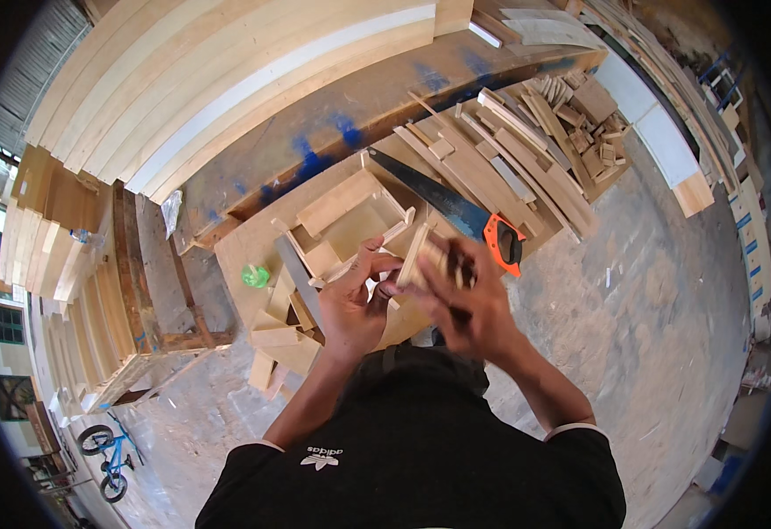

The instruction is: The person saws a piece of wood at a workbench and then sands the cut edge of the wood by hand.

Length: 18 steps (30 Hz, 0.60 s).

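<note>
Head view: white lettering and a logo mark my black shirt (385, 458). My right hand (472, 300) grips a small wooden piece (414, 256), blurred, over the wooden board's (243, 251) near edge; my left hand's (355, 304) fingers bend beside it, their hold I can't tell. A saw (450, 208) lies toward the board's right edge. Planks (227, 79) and a blue bicycle (116, 460) stand around the concrete floor (659, 353).

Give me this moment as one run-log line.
Left grip: close by wood piece, contact unclear | Right grip: holding wood piece, blurred | Saw: lying beside wood strips

The saw (445, 201) lies right of the box frame (340, 202) (offcuts (590, 106) farther right).
</note>
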Each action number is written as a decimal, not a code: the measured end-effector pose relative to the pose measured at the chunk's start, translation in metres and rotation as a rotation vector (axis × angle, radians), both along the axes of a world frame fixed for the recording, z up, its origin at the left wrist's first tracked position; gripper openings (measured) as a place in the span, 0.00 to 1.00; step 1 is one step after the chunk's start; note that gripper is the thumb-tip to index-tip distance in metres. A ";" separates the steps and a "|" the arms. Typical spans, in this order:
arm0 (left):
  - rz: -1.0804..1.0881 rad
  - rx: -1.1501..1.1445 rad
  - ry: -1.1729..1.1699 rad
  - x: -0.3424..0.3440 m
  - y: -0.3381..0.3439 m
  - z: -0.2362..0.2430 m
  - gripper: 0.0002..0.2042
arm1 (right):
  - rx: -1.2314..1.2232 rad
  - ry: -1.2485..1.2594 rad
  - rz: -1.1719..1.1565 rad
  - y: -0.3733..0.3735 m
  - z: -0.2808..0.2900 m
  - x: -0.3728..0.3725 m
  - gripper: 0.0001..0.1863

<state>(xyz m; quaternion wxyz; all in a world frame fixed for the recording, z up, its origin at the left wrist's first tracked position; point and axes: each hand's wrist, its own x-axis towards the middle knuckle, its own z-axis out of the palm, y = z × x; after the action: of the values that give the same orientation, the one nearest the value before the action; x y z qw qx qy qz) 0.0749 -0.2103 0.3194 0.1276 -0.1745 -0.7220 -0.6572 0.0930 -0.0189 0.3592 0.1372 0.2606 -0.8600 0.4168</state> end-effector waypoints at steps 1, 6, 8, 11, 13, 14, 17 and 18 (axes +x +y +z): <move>-0.033 -0.050 0.039 0.000 -0.002 -0.002 0.26 | -0.011 -0.008 -0.019 0.001 -0.001 -0.001 0.24; -0.078 0.065 -0.009 0.002 0.000 0.000 0.22 | -0.071 0.020 -0.061 0.000 0.000 -0.002 0.25; -0.082 0.060 0.009 0.000 0.000 0.000 0.20 | -0.026 0.045 -0.017 0.000 0.006 0.006 0.24; -0.030 0.201 -0.139 0.005 0.010 0.010 0.18 | -0.012 0.019 -0.090 0.003 -0.002 0.004 0.23; -0.063 0.108 -0.084 0.008 0.003 0.005 0.19 | -0.007 0.019 -0.036 0.004 0.002 0.004 0.23; -0.060 0.184 -0.144 0.008 0.004 0.005 0.18 | -0.005 0.018 -0.011 0.005 0.003 0.003 0.22; -0.061 0.286 -0.244 0.008 0.006 0.008 0.19 | -0.045 -0.092 -0.162 0.010 -0.009 -0.009 0.20; -0.066 0.235 -0.244 0.009 0.004 0.005 0.20 | -0.087 -0.150 -0.183 0.011 -0.010 -0.009 0.19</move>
<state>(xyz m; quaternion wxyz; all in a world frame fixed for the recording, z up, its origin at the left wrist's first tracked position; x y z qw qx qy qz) 0.0835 -0.2059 0.3247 0.0371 -0.1008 -0.6443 -0.7572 0.0839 -0.0082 0.3487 0.1214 0.1430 -0.8690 0.4578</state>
